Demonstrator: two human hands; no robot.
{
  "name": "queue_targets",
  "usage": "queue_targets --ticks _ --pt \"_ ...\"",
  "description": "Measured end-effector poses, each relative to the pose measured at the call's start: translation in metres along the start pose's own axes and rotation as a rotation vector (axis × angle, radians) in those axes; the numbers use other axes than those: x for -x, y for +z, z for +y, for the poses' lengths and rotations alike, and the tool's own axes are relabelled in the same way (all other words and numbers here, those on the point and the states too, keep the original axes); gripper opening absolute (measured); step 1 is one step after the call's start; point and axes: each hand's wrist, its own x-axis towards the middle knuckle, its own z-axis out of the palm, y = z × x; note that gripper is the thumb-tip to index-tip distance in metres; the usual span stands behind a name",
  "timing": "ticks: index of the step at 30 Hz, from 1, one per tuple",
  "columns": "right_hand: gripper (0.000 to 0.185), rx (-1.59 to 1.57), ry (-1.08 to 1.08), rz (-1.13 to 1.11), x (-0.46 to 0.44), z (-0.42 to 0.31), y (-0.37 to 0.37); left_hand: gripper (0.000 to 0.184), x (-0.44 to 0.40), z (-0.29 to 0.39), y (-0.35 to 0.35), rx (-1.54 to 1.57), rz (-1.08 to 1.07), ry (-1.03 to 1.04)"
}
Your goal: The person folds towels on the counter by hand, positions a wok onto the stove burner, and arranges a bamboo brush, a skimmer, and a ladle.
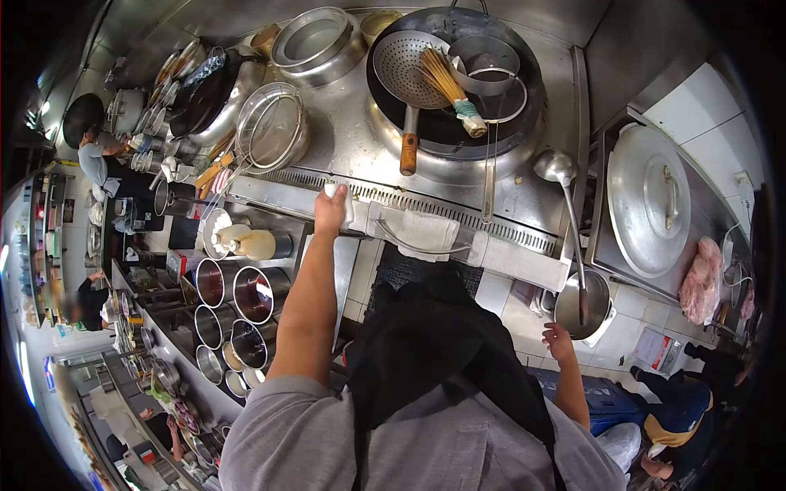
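My left hand [330, 210] is closed on a white cloth [347, 204] at the front edge of the steel stove [344, 147]. Low on the right, my right hand [559, 341] holds nothing, its fingers loosely curled and apart. Just above it stands a metal pot [591, 311], and a long-handled ladle [557, 166] leans from the stove edge with its handle end over the pot. Another white cloth [430, 232] hangs by a curved metal bar on the stove front. A perforated strainer [409, 65] and a bamboo brush [442, 78] rest across the large wok [524, 114].
Wire strainers [274, 131] stand at the stove's left. Below them are a bottle [255, 244] and several round containers [260, 293]. A large lid [649, 200] and raw meat [702, 278] are on the right. One co-worker [684, 409] is at lower right; others are far left.
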Motion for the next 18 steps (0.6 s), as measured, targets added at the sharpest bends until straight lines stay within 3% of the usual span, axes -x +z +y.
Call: queue_targets --ticks 3,5,7,8,9,10,13,14,15,17,18 --pt "0.033 -0.17 0.063 0.053 0.008 0.001 -0.013 0.048 -0.031 -0.01 0.015 0.086 0.049 0.065" --pt "0.036 -0.1 0.046 0.15 0.013 0.01 -0.031 0.047 -0.038 0.0 0.014 0.073 0.008 0.065" --pt "0.038 -0.031 0.02 0.246 0.005 0.04 -0.054 0.059 -0.038 0.017 0.011 -0.018 -0.278 -0.071" --pt "0.042 -0.047 -0.079 0.401 -0.007 0.067 -0.063 0.077 -0.062 -0.031 0.016 -0.299 -0.246 0.065" --pt "0.046 -0.065 -0.179 0.556 -0.015 0.08 -0.07 0.091 -0.061 -0.041 0.016 -0.256 -0.394 0.058" --pt "0.055 -0.13 -0.141 0.568 -0.016 0.077 -0.077 0.088 -0.049 -0.039 0.019 -0.353 -0.341 0.092" --pt "0.052 -0.218 -0.14 0.711 -0.018 0.048 -0.067 0.078 -0.014 -0.029 0.027 -0.502 -0.318 0.131" --pt "0.055 -0.293 -0.138 0.654 -0.02 0.038 -0.062 0.072 -0.008 -0.045 0.035 -0.515 -0.229 0.213" --pt "0.055 -0.291 -0.14 0.664 -0.023 0.033 -0.058 0.072 -0.002 -0.04 0.038 -0.5 -0.283 0.152" --pt "0.063 0.284 -0.15 0.626 -0.032 0.021 -0.053 0.068 0.006 -0.033 0.045 -0.491 -0.303 0.155" --pt "0.066 0.288 -0.126 0.655 -0.037 0.021 -0.05 0.066 0.009 -0.028 0.048 -0.508 -0.29 0.128"
